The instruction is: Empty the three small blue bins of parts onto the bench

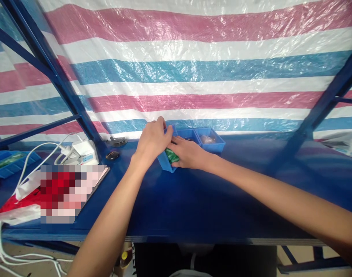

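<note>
A narrow blue plastic bin (pixel 166 164) is tilted on the table, at the left of a short row of bins. My left hand (pixel 153 140) is closed over its far left side, fingers bent round the rim. My right hand (pixel 190 153) reaches into the same bin from the right. Between its thumb and fingers is a shiny green plastic packet (pixel 172 155); the fingertips are partly hidden. Just right stand a second blue bin (pixel 187 133) with small dark items and a third blue bin (pixel 215 147) holding clear plastic bags.
On the blue table (pixel 222 207) at left lie a black mouse (pixel 112 155), a white power strip (pixel 85 152) with cables, and a red packet (pixel 19 206) beside a blurred flat item. Blue frame posts (pixel 60 84) rise at both sides before a striped sheet (pixel 193 50).
</note>
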`<state>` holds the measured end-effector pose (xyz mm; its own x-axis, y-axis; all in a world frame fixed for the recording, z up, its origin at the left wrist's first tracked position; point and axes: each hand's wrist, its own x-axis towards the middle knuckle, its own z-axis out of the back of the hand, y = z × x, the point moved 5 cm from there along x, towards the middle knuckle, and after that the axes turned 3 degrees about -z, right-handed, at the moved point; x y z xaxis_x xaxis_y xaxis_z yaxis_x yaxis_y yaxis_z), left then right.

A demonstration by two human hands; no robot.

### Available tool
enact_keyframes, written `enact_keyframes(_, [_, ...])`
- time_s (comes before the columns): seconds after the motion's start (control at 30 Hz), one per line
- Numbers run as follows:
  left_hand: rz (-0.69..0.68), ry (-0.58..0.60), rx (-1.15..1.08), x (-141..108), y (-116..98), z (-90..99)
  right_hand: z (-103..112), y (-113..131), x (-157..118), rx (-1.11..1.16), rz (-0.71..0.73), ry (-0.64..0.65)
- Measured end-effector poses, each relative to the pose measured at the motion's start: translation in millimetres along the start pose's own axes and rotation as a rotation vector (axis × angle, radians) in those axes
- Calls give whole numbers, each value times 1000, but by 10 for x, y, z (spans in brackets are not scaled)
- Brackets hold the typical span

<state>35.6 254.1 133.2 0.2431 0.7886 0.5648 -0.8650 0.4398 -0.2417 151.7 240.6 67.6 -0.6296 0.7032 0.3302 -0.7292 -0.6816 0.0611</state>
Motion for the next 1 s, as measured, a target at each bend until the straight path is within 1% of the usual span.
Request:
enact_keyframes(0.17, [-36,23,41,-38,-96,27,-39,2,-127,33,123,-66])
enact_keyframes(0.3, [-38,33,59,-56,-99,56,-84,17,-203,44,237,-86])
enact_keyframes(0.4, [-45,32,72,-49,-47,91,-115,19,-294,20,248,-47])
enact_keyframes(0.57, [-37,29,88,-20,92,119,-135,-3,-547,-162,261,78])
enact_keyframes(0.63, [-47,29,70,-14,124,116,-97,-53,-659,-143,248,96])
enact_keyframes(0.73, [-54,23,59,-19,130,118,-5,-168,-834,-34,203,95])
enact_keyframes(0.87, [-54,27,49,-36,58,144,63,-367,-1043,51,45,122])
enact_keyframes(0.93, [-52,3,52,-46,7,174,68,-436,-1111,66,-27,134])
enact_keyframes(1.0, [-53,-37,52,-56,-39,207,77,-459,-1144,70,-66,118])
